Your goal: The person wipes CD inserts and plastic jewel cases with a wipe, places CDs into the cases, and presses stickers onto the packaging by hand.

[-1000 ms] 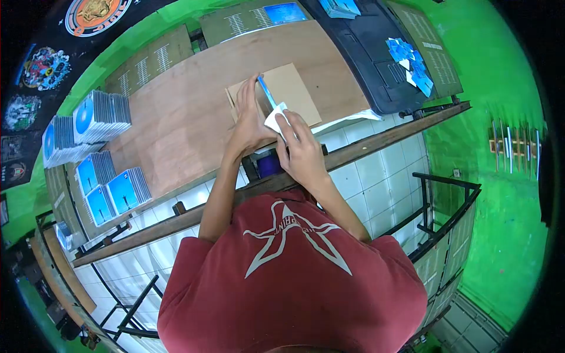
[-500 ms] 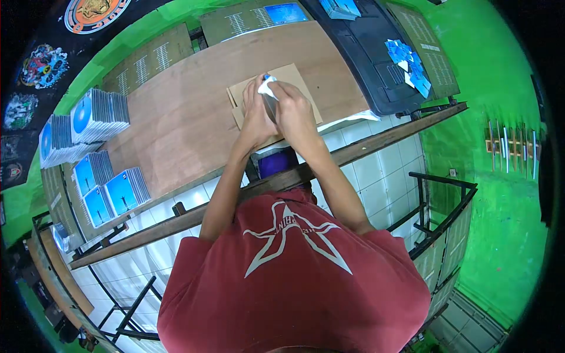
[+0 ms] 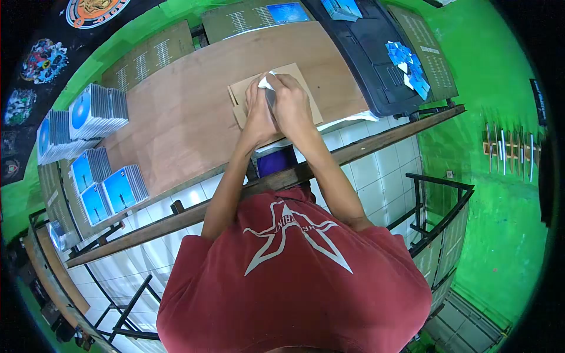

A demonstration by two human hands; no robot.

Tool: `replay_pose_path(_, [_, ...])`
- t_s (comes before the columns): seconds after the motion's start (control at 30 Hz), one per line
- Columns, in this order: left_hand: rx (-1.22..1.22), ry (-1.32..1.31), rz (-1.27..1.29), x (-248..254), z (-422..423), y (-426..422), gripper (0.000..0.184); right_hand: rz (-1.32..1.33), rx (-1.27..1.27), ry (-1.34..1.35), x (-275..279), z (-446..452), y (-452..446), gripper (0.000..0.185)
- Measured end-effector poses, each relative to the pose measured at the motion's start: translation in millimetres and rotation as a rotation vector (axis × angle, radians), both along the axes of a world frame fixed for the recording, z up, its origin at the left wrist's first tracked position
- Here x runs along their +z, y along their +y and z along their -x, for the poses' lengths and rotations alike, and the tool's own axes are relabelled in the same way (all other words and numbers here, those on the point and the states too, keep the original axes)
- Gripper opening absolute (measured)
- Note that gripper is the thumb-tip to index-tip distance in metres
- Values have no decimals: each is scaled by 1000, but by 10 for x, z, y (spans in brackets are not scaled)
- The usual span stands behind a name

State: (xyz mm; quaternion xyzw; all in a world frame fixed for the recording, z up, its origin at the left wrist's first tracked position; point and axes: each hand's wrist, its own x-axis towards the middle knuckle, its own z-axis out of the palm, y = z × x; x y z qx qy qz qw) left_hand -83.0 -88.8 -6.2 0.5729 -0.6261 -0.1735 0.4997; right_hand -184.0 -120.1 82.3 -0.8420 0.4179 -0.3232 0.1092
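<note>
Both my hands are close together over a piece of brown cardboard [image 3: 299, 75] on the wooden board [image 3: 176, 112]. My left hand [image 3: 257, 115] grips a thin case [image 3: 270, 99], seen nearly edge-on between my palms. A white cloth [image 3: 266, 82] sticks out at the top of the case, pinched by the fingers of my right hand [image 3: 292, 109]. Most of the case is hidden by my hands, and its face cannot be seen.
Stacks of blue-covered cases [image 3: 94, 115] stand at the board's left end, with more cases [image 3: 120, 193] nearer the front edge. At the right, a black lid [image 3: 368, 56] bears scattered blue cards [image 3: 409, 65]. A wooden rail [image 3: 353, 147] runs before the table.
My right hand has moved up and over to the far end of the case with the white cloth. The case's blue edge, visible earlier, is now covered.
</note>
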Motion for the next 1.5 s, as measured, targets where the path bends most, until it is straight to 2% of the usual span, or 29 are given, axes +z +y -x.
replay_pose_path(0.2, [-24, 56, -55, 112, 12, 32, 120, -58, -44, -59, -15, 49, 7, 38])
replay_pose_path(0.33, [0, 29, -23, -15, -12, -16, 121, -71, -50, -58, 26, -19, -6, 38])
replay_pose_path(0.5, [-43, 60, -123, -26, 5, -26, 118, -66, -42, -75, -13, -18, -94, 37])
replay_pose_path(0.67, [5, -8, -64, 16, 35, -50, 119, -88, -16, -170, 4, 70, 15, 40])
replay_pose_path(0.97, [2, 17, -61, 121, 28, 7, 130, -182, -40, -135, 92, 337, 407, 45])
replay_pose_path(1.2, [-28, 23, -107, 182, -7, 59, 139, -225, -23, -158, 147, 548, 651, 41])
replay_pose_path(1.27, [-19, 17, -106, 201, 5, 80, 139, -251, -30, -130, 155, 602, 707, 49])
replay_pose_path(1.5, [-9, 10, -76, 204, -3, 89, 135, -259, -17, -79, 222, 712, 808, 47])
